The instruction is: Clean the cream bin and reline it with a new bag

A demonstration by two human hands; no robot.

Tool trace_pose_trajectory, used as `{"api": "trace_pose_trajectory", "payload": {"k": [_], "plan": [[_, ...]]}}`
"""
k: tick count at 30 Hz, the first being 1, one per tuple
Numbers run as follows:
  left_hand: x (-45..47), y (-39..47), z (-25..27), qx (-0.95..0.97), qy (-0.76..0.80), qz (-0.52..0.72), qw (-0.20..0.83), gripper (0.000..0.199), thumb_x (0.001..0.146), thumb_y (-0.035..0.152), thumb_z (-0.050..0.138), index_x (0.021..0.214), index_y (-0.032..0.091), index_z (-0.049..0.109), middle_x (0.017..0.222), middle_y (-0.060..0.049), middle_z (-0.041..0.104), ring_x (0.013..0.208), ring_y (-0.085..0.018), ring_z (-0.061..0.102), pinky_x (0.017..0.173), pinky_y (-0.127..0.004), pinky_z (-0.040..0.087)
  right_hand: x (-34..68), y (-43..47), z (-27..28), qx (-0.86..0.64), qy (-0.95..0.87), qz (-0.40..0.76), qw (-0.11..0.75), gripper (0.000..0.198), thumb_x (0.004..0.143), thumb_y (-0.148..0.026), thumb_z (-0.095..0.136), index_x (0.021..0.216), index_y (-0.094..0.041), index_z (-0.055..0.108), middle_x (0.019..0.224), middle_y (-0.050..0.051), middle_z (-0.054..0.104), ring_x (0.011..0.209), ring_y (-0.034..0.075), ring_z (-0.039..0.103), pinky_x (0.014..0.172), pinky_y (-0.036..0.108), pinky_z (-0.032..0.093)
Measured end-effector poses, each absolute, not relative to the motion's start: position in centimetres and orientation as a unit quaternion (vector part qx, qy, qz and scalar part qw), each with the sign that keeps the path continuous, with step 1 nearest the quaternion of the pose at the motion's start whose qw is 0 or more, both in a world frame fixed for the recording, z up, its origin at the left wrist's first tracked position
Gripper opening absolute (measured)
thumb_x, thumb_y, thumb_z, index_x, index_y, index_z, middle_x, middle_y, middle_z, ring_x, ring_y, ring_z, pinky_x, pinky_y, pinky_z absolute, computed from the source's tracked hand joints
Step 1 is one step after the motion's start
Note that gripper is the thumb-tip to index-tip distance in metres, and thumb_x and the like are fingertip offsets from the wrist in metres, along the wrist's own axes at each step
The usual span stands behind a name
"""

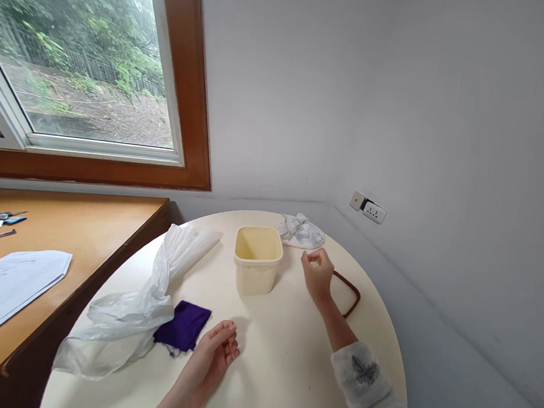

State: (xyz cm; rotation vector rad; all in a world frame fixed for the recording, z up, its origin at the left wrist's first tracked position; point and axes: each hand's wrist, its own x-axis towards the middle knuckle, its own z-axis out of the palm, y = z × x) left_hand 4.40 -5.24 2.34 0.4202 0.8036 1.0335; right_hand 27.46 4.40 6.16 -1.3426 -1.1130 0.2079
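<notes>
My left hand (212, 355) is raised a little over the near part of the round table. Its thumb and forefinger meet in a pinch, and the other fingers curl in; anything held there is too small to make out. Close to its left lies a folded purple cloth (184, 326) with frayed threads along its lower edge. My right hand (318, 274) is closed in a pinch, right of a cream plastic tub (256, 276); whatever it holds, if anything, is hidden. A brown rounded frame (355, 294) lies partly behind my right wrist.
A crumpled clear plastic bag (147, 301) spreads over the left side of the white round table (283, 385). Another bunched white bag (302, 231) lies at the back. Left stands a wooden desk (106, 226) with papers (8, 288) and tools. Wall sockets (374, 212) are at right.
</notes>
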Motion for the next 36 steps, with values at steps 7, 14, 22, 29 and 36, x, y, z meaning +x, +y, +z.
{"api": "trace_pose_trajectory", "payload": {"k": [7,14,22,29,36], "plan": [[4.3,-5.2,1.6,0.206,0.367,0.473,0.774,0.024,0.064,0.019,0.074,0.06,0.015,0.05,0.052,0.006,0.045,0.049,-0.005,0.042,0.054,-0.019,0.039,23.9,1.8,-0.8,-0.616,-0.386,0.23,0.647,0.025,0.07,-0.03,0.053,0.057,-0.022,0.033,0.048,-0.008,0.039,0.044,0.009,0.037,0.043,0.022,0.032],[4.2,-5.3,1.3,0.221,0.339,0.5,0.766,0.032,0.066,0.014,0.069,0.055,0.017,0.039,0.05,0.007,0.039,0.049,-0.006,0.038,0.055,-0.021,0.036,23.5,1.8,-2.1,-0.6,-0.377,0.323,0.627,0.027,0.066,-0.029,0.059,0.055,-0.021,0.035,0.047,-0.009,0.035,0.044,0.007,0.03,0.041,0.02,0.025],[4.2,-5.2,1.0,0.21,0.351,0.5,0.763,0.041,0.063,0.016,0.073,0.054,0.018,0.033,0.046,0.009,0.033,0.046,-0.005,0.034,0.054,-0.021,0.034,23.3,1.9,-1.9,-0.584,-0.375,0.344,0.632,0.029,0.064,-0.029,0.06,0.053,-0.021,0.034,0.046,-0.01,0.03,0.044,0.007,0.026,0.041,0.021,0.022],[4.5,-5.2,1.0,0.229,0.343,0.499,0.762,0.047,0.064,0.022,0.074,0.053,0.018,0.029,0.046,0.009,0.03,0.045,-0.004,0.033,0.052,-0.02,0.034,23.3,2.0,-2.3,-0.578,-0.385,0.34,0.634,0.031,0.066,-0.028,0.059,0.054,-0.021,0.032,0.049,-0.01,0.027,0.045,0.006,0.024,0.042,0.021,0.021],[3.5,-5.1,1.5,0.392,0.431,0.521,0.624,0.031,0.077,0.037,0.06,0.06,0.018,0.042,0.05,0.006,0.04,0.049,-0.008,0.044,0.056,-0.022,0.04,23.5,1.7,-2.4,-0.586,-0.394,0.333,0.625,0.033,0.066,-0.032,0.061,0.054,-0.021,0.032,0.049,-0.009,0.029,0.046,0.007,0.025,0.042,0.021,0.023]]}}
